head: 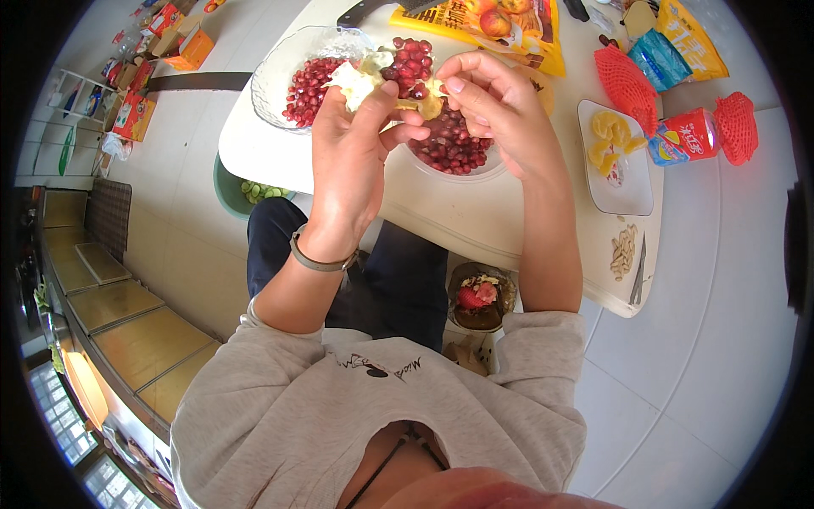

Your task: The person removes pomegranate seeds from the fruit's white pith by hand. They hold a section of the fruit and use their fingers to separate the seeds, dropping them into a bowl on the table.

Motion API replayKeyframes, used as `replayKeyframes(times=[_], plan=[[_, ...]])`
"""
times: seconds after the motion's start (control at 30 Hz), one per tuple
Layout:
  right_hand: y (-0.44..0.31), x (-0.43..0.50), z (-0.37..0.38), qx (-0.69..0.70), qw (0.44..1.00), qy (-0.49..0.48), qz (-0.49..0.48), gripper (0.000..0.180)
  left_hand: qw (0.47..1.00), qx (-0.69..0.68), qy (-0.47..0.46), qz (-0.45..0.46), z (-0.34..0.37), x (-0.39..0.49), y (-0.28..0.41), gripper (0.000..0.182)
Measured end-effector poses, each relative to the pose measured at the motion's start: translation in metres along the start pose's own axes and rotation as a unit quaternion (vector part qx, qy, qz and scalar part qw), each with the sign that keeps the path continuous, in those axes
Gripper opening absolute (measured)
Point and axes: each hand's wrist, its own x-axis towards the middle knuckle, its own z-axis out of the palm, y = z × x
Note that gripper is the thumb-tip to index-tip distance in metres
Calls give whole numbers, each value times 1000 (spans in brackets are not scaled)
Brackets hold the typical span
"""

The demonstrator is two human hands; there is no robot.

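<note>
My left hand (350, 153) holds a piece of pomegranate (410, 67) with red arils and pale yellow membrane. The fingertips of my right hand (502, 108) pinch at the right edge of that piece. Beneath the hands stands a clear bowl of loose arils (455, 149). Left of it, partly behind my left hand, a larger glass bowl (267, 83) holds more arils (308, 95) and pale pieces.
A knife (361, 11) and yellow package (540, 32) lie at the back. On the right are a white tray (626, 197) with peeled citrus segments, a drink bottle (690, 137), foam nets, shells (623, 251) and tweezers (638, 277). Below the table stand a bin (455, 315) and green basin (226, 191).
</note>
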Motion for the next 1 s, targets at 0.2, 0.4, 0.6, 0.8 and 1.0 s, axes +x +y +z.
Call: replayKeyframes(times=[0.2,0.4,0.6,0.8,1.0], plan=[[-3,0,-7,75,995,-58,28,21,1000,-10,0,-4,-1,-1,1,16],[-3,-1,-8,98,992,-74,25,23,1000,-28,2,-9,-1,-2,2,15],[-1,0,-11,129,987,-96,15,22,999,-43,-5,-25,-3,-1,5,14],[-1,0,-10,130,987,-94,2,19,998,-53,-2,-26,-3,-3,6,15],[-1,1,-6,96,993,-71,-2,18,998,-52,-1,-26,-3,-3,5,15]])
